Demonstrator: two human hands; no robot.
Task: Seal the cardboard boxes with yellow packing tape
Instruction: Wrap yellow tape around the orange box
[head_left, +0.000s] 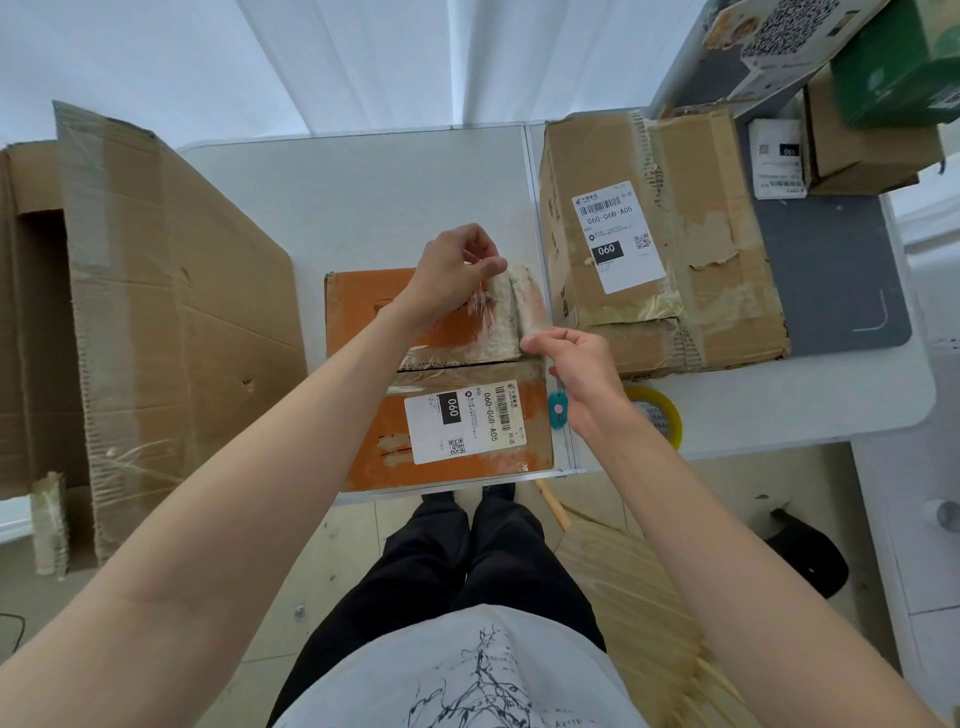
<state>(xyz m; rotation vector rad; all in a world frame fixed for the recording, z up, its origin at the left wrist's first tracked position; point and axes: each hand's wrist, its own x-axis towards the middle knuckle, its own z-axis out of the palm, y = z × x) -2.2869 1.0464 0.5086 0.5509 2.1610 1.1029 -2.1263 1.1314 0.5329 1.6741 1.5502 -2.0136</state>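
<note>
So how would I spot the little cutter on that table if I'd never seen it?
Find the orange box at the white table's near edge. Against its right side, left of the yellow tape roll, lies the cutter: the only teal thing there, small, with a pink button.

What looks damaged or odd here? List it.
The brown cardboard box at right has torn paper patches and wrinkled old tape across its top. The orange box has a scuffed, whitish far right corner where both hands, left hand and right hand, pinch a tape strip.
</note>
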